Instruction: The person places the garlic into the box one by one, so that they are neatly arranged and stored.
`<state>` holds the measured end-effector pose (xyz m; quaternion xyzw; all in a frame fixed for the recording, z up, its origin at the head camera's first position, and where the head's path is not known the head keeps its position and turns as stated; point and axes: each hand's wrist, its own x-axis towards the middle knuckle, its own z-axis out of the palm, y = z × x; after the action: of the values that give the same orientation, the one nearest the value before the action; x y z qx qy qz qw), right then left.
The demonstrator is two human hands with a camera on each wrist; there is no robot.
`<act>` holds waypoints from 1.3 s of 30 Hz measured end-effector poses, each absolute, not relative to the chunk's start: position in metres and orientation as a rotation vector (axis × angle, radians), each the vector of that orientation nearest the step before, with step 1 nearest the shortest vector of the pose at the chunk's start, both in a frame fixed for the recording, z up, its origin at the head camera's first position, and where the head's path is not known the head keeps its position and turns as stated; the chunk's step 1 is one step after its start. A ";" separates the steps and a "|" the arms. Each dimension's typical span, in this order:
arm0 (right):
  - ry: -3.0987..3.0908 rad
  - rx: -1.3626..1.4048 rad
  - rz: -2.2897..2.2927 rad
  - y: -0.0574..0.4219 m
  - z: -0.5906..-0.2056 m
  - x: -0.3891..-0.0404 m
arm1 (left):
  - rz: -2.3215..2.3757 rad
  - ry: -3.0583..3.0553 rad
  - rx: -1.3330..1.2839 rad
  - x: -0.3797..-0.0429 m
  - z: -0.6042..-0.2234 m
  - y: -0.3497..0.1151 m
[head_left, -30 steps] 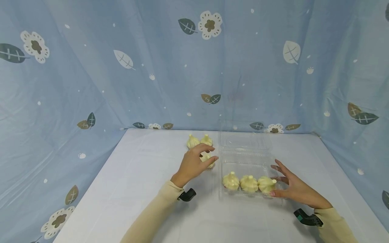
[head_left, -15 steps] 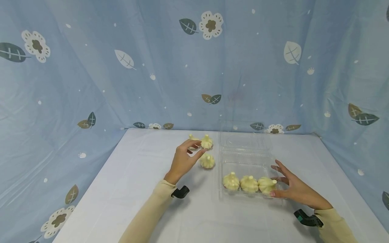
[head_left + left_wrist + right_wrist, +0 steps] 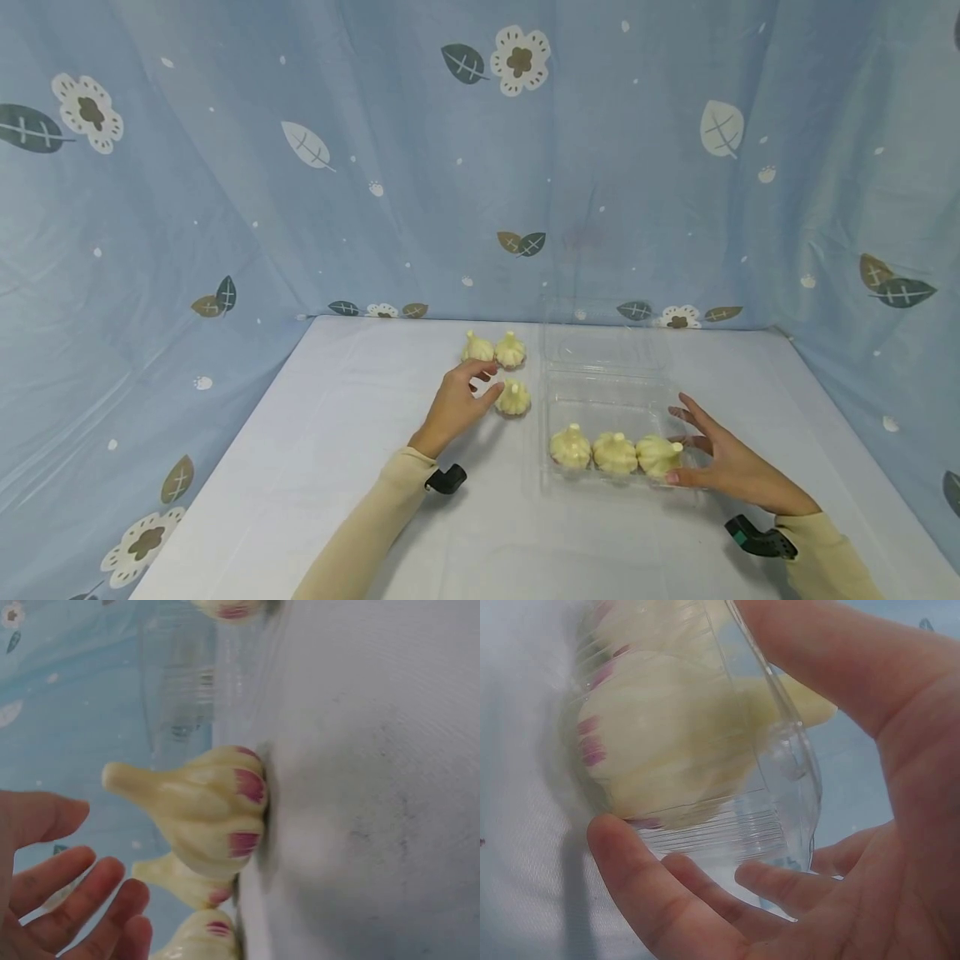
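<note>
My left hand (image 3: 453,408) hovers with fingers loosely bent beside a single garlic bulb (image 3: 513,399). In the left wrist view a gap shows between its fingertips and that garlic bulb (image 3: 199,806), whose stem points toward the thumb. Just behind are two more garlic bulbs, a left one (image 3: 477,347) and a right one (image 3: 511,349). My right hand (image 3: 738,471) holds the right end of a clear plastic container (image 3: 622,408), thumb at the front and fingers along the side. Three garlic bulbs (image 3: 615,454) stand in a row along the container's front.
The container's clear lid (image 3: 603,343) is folded back toward the curtain. A white cloth (image 3: 360,400) covers the table. Blue patterned curtain (image 3: 420,167) hangs at the back and both sides. Each wrist carries a black camera, the left one (image 3: 447,479) and the right one (image 3: 759,540).
My left hand has drawn back left, moved up toward the rear garlic bulbs, then come slightly down beside the single bulb. The right hand and the container have stayed in place.
</note>
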<state>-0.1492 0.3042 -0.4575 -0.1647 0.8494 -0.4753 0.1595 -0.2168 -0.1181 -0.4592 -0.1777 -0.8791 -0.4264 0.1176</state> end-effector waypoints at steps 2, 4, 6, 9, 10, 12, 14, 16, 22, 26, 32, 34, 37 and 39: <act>2.427 -0.473 -1.359 0.304 -0.457 -0.149 | -1.231 -2.604 -0.523 -0.217 -0.461 -0.117; 2.424 -0.474 -1.361 0.304 -0.457 -0.149 | -1.213 -2.635 -0.524 -0.217 -0.461 -0.117; 2.423 -0.471 -1.362 0.303 -0.456 -0.148 | -1.194 -2.653 -0.537 -0.216 -0.462 -0.116; 2.418 -0.466 -1.367 0.303 -0.456 -0.148 | -1.184 -2.681 -0.537 -0.216 -0.463 -0.115; 2.416 -0.463 -1.369 0.303 -0.456 -0.148 | -1.180 -2.688 -0.537 -0.216 -0.463 -0.114; 2.409 -0.458 -1.373 0.303 -0.456 -0.148 | -1.162 -2.697 -0.538 -0.216 -0.464 -0.113; 2.401 -0.462 -1.377 0.303 -0.456 -0.148 | -1.141 -2.702 -0.539 -0.217 -0.466 -0.111; 2.396 -0.462 -1.380 0.303 -0.456 -0.148 | -1.123 -2.701 -0.537 -0.217 -0.467 -0.110; 2.420 -0.458 -1.362 0.303 -0.457 -0.150 | -1.068 -2.702 -0.507 -0.216 -0.468 -0.104; 2.424 -0.457 -1.356 0.303 -0.457 -0.150 | -1.042 -2.694 -0.496 -0.217 -0.469 -0.102; 2.422 -0.467 -1.366 0.302 -0.457 -0.149 | -1.014 -2.680 -0.491 -0.219 -0.470 -0.101; 2.428 -0.471 -1.364 0.302 -0.457 -0.149 | -1.014 -2.677 -0.486 -0.219 -0.470 -0.101; 2.442 -0.479 -1.356 0.302 -0.457 -0.149 | -1.016 -2.669 -0.478 -0.220 -0.470 -0.101; 2.451 -0.483 -1.351 0.302 -0.457 -0.149 | -1.014 -2.666 -0.475 -0.220 -0.470 -0.100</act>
<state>-0.1490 0.3021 -0.4569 -0.1682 0.8532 -0.4703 0.1500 -0.2200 -0.1005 -0.4704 -0.1630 -0.9148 -0.3479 0.1244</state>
